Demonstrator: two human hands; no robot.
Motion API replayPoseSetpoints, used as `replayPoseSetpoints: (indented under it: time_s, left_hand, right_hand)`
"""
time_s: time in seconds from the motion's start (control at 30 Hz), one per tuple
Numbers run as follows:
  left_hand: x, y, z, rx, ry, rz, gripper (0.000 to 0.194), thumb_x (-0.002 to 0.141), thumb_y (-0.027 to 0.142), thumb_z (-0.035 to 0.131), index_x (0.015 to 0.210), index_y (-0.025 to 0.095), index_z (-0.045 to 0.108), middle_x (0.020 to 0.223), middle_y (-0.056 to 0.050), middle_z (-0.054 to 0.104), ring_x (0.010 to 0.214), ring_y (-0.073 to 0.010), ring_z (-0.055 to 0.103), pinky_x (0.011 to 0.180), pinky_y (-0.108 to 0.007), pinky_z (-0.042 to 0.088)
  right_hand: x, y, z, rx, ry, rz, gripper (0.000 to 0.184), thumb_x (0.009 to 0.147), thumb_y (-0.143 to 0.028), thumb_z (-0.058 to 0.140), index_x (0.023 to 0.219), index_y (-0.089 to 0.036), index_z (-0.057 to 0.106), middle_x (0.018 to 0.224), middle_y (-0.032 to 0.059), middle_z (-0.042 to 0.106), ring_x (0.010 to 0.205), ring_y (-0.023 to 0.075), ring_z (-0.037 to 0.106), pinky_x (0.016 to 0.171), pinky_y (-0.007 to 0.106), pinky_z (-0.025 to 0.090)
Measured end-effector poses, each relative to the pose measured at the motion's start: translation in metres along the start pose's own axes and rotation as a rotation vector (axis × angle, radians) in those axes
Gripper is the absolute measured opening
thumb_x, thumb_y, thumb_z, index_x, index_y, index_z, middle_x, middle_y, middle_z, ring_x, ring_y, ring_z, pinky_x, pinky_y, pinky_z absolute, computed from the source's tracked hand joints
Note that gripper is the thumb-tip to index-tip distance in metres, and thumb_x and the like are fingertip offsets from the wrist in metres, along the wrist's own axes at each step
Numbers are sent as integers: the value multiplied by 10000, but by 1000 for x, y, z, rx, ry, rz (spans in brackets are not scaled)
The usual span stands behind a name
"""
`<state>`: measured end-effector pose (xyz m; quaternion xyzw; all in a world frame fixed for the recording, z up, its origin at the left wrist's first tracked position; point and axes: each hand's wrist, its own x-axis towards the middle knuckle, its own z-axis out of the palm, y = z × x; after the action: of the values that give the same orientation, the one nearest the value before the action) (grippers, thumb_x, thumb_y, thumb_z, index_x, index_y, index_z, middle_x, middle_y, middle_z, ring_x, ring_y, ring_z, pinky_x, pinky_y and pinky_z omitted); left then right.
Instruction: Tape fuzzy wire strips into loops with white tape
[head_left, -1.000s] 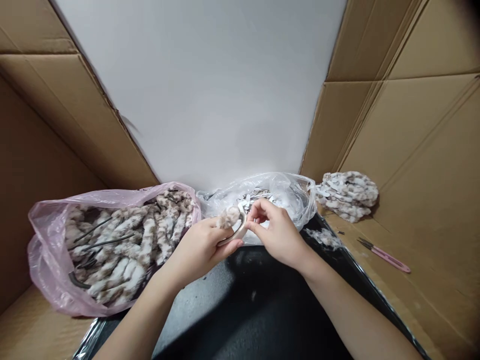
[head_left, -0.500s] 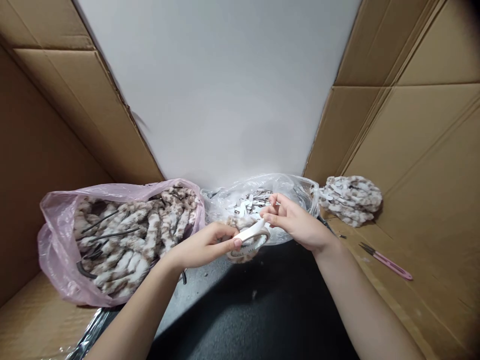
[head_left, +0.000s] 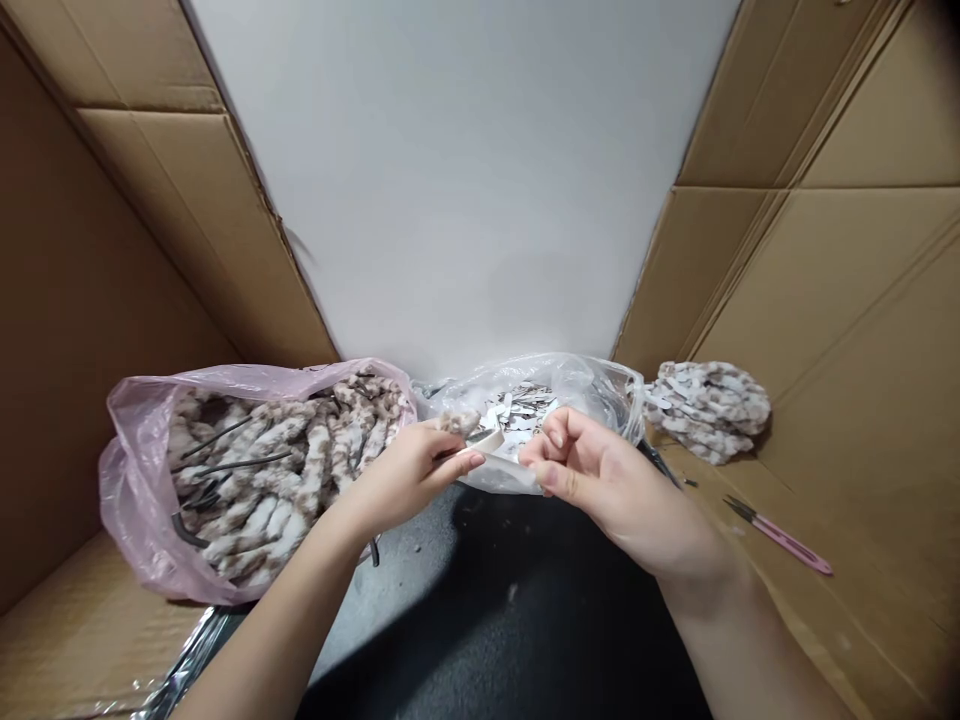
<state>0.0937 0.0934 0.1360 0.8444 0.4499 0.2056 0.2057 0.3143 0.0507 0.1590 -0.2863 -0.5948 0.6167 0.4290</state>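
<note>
My left hand [head_left: 409, 468] is closed on a fluffy brown-and-white band [head_left: 460, 422], gripped between thumb and fingers; much of the band is hidden behind the hand. From its curved edge a thin white strip [head_left: 511, 464] stretches across to the right. My right hand [head_left: 604, 480] pinches the strip's free end between thumb and fingers. Just behind both hands is a clear plastic bag [head_left: 600, 372] holding many white and brown scraps [head_left: 517, 408]. Left of it, a pink plastic bag [head_left: 135, 500] is full of similar fluffy pieces [head_left: 262, 520] with dark ends.
At the right, a pile of fluffy bands [head_left: 709, 410] lies on cardboard. Nearer me on that side are pink-handled snips [head_left: 784, 540]. Cardboard walls [head_left: 862, 280] rise on both sides, with a white panel [head_left: 465, 180] behind. A dark surface [head_left: 480, 620] lies below my hands.
My right hand has turned and moved slightly down, drawing the white strip out towards the right. The band has tilted in my left hand, so its printed inner side no longer shows.
</note>
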Motion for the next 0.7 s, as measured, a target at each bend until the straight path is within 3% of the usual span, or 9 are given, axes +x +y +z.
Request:
replayPoseSetpoints:
  time_s: [0.17,0.23,0.33,0.53,0.63,0.7]
  left_hand:
    - [-4,-1,-4,-214,-333,24,386,930,445,403,840,152,638,733,-10,570,647,-138,499,586,-227,375]
    - [-5,-2,-5,-253,-382,-29,392,918,467,409,851,153,634,746,-14,575,648,-143,501,576,-229,381]
    - [-4,-3,-5,-188,-334,-70,421,917,485,395,817,153,634,704,-8,560,637,-146,496,577,-237,368]
    - [-2,-3,0,-50,-209,-101,439,941,459,351,723,158,584,623,9,504,579,-133,446,560,-247,318]
    - [-2,-2,0,-77,-188,-101,457,944,464,337,712,161,589,624,9,498,587,-134,441,576,-249,325]
    - [-4,-1,-2,-139,-249,-98,443,932,468,353,756,164,623,662,1,520,614,-142,459,591,-250,347]
  right_hand:
    - [9,2,-12,40,99,-4,342,809,-323,683,790,-228,355,784,-42,456,693,103,432,653,231,366]
    - [13,3,-17,55,159,18,382,773,-333,714,782,-229,347,797,-41,470,689,101,438,640,223,367]
    - [12,5,-17,63,167,2,358,790,-319,701,792,-229,354,811,-39,475,709,102,439,650,219,368]
    - [1,1,-7,28,44,-25,279,868,-279,616,793,-223,354,780,-41,437,702,98,406,661,219,355]
    - [1,-4,-11,-3,84,-29,291,853,-294,628,790,-224,352,797,-34,454,702,101,420,659,224,369]
    - [5,-4,-20,-59,171,-37,311,819,-321,653,789,-227,358,818,-23,473,718,110,442,656,229,384]
